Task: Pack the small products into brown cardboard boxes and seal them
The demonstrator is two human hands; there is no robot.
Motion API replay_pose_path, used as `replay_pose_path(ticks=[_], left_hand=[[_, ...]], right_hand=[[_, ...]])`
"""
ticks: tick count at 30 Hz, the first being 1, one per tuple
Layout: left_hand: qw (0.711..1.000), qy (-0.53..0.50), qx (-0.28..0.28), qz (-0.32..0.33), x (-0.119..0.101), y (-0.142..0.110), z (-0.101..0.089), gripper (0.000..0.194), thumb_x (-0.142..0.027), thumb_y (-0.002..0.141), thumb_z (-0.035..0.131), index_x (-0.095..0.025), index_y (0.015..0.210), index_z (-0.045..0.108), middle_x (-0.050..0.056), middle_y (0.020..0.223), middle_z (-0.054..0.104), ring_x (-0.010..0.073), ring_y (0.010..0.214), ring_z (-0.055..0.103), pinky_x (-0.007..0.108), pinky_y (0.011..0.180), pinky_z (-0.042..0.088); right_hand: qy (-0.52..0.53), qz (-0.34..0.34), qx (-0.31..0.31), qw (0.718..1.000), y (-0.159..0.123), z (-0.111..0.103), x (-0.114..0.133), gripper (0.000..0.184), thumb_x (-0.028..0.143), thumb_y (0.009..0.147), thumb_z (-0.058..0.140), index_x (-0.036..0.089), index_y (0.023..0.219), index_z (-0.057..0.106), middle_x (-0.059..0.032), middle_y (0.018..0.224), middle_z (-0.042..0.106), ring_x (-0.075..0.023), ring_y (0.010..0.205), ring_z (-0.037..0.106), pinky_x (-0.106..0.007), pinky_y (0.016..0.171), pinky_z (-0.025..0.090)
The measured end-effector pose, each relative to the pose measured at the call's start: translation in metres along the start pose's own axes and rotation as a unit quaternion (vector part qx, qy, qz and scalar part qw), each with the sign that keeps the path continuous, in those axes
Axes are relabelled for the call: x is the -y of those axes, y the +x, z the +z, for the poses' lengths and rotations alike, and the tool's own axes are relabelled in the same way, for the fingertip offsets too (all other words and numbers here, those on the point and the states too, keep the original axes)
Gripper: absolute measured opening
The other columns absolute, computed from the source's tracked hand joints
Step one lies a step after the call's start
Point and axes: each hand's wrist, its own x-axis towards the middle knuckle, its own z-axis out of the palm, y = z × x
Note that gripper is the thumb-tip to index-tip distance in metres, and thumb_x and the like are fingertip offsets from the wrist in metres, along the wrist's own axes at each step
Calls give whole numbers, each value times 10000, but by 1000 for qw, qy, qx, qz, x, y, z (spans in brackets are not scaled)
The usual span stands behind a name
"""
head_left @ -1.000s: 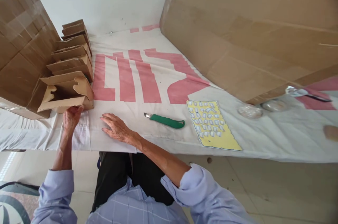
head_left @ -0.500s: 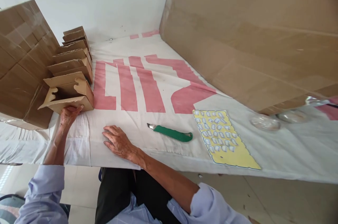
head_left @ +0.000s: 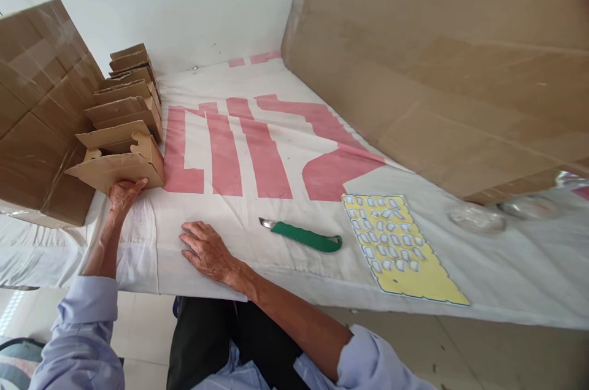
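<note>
At the front of a row on the left stands a small open-topped cardboard box [head_left: 122, 170]. My left hand [head_left: 125, 195] grips its lower front, with the thumb along the front face and the other fingers partly hidden. The box's flaps stick up and what is inside cannot be made out. My right hand [head_left: 207, 248] lies flat on the white cloth, holding nothing, fingers spread a little. To the right of it rests a green utility knife [head_left: 306, 237] with its blade tip showing, apart from both hands.
Several similar small cartons [head_left: 124, 109] line up behind. A big taped cardboard box [head_left: 41, 120] flanks them on the left, and a larger one [head_left: 437, 71] fills the right. A yellow sheet with white stickers [head_left: 396, 243] and clear tape rolls [head_left: 476, 218] lie on the tablecloth [head_left: 257, 267].
The front of the small box has tipped up and its opening shows less. My left hand stays on it. The view has shifted slightly; my right hand and the knife rest as before.
</note>
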Motion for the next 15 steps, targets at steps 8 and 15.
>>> replay_pose_path(ticks=[8, 15], left_hand=[[1000, -24, -15, 5, 15, 14, 2, 418, -620, 833, 814, -269, 611, 766, 105, 747, 818, 365, 918, 784, 455, 931, 600], [999, -39, -13, -7, 21, 18, -3, 385, -577, 779, 869, -222, 669, 768, 153, 767, 815, 374, 937, 798, 443, 884, 618]], right_hand=[[-16, -5, 3, 1000, 1, 3, -2, 183, 203, 1034, 761, 199, 1217, 771, -174, 1481, 707, -336, 1316, 654, -526, 1068, 601], [-22, -13, 2, 1000, 2, 5, -4, 180, 221, 1042, 761, 179, 1216, 776, -185, 1478, 708, -336, 1335, 647, -515, 1082, 599]])
